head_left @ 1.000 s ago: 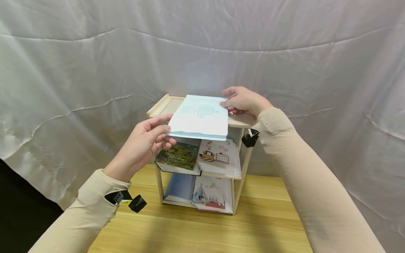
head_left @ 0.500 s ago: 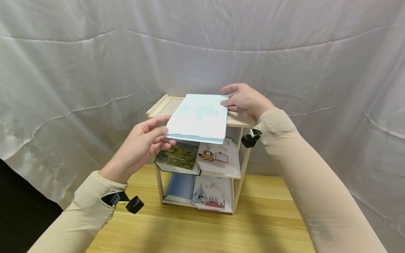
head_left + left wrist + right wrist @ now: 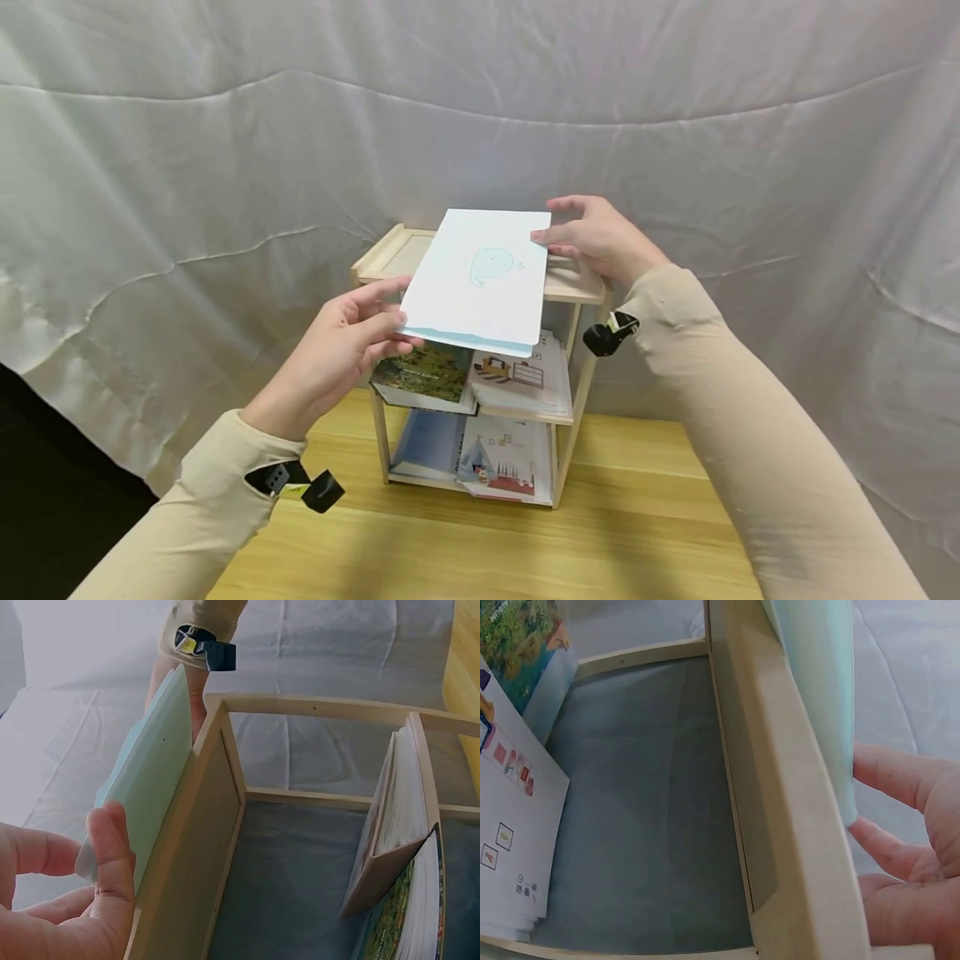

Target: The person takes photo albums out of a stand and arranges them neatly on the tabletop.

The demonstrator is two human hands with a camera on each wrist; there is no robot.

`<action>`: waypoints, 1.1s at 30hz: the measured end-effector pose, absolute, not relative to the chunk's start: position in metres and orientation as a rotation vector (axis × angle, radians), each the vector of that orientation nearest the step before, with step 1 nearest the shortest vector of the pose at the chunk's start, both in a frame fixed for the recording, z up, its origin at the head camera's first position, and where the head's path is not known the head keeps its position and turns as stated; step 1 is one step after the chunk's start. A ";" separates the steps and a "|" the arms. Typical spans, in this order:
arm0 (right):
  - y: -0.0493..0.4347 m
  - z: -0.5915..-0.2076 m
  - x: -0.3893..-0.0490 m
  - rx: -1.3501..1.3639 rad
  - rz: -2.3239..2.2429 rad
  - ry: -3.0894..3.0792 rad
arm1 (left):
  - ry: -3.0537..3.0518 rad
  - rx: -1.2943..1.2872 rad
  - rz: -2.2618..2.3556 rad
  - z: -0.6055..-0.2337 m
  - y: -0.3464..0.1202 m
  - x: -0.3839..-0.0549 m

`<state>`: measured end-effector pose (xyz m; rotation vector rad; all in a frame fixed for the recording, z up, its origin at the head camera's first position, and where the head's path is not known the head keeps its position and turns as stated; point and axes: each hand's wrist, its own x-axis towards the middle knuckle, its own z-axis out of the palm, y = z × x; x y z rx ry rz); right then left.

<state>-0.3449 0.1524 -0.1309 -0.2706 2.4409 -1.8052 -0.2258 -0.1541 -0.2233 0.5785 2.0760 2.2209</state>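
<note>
Since half a second ago, the thin white rectangular booklet with a pale blue whale on its cover point(image 3: 476, 287) has shifted slightly right in my head view, its far edge higher and its near edge lower, and my right hand point(image 3: 603, 237) has gone rightward with it. The booklet lies over the top board of the small pale wooden two-tier shelf point(image 3: 573, 287), its near edge reaching past the shelf's front; whether its underside touches the board, I can't tell. With my left hand point(image 3: 330, 350) I pinch the near left corner, thumb on the cover; with my right I hold the far right corner, thumb on top. Below, on the shelf's middle tier, a thick green-and-brown photo-covered book point(image 3: 431, 375) lies left of a white illustrated book with yellow furniture point(image 3: 521, 375). On the shelf's bottom tier, a blue-covered book point(image 3: 427, 442) lies left of a white picture book with a blue tent point(image 3: 495, 458). Beneath the shelf is a yellow wood-grain tabletop point(image 3: 420, 550); behind it hangs a shiny grey cloth point(image 3: 480, 108).
</note>
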 end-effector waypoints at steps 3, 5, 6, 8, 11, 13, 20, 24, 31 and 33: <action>0.154 -0.132 -0.344 -0.283 -1.853 2.436 | 2.093 0.581 2.219 -0.225 -0.154 -0.226; 0.153 -0.133 -0.342 -0.286 -1.916 2.417 | 2.109 0.595 2.213 -0.226 -0.154 -0.226; 0.152 -0.133 -0.341 -0.286 -1.938 2.415 | 2.120 0.602 2.209 -0.227 -0.154 -0.226; 0.150 -0.134 -0.340 -0.284 -1.999 2.395 | 2.137 0.620 2.202 -0.229 -0.155 -0.227; 0.148 -0.135 -0.338 -0.277 -2.062 2.370 | 2.159 0.629 2.195 -0.231 -0.155 -0.226; 0.149 -0.136 -0.336 -0.277 -2.098 2.339 | 2.163 0.628 2.204 -0.232 -0.155 -0.225; 0.156 -0.139 -0.329 -0.308 -2.096 2.316 | 2.197 0.618 2.215 -0.234 -0.149 -0.224; 0.161 -0.139 -0.327 -0.343 -2.118 2.284 | 2.203 0.624 2.211 -0.235 -0.147 -0.223; 0.169 -0.138 -0.321 -0.403 -2.166 2.193 | 2.255 0.604 2.175 -0.238 -0.146 -0.221; 0.170 -0.137 -0.319 -0.421 -2.171 2.183 | 2.263 0.609 2.168 -0.239 -0.146 -0.220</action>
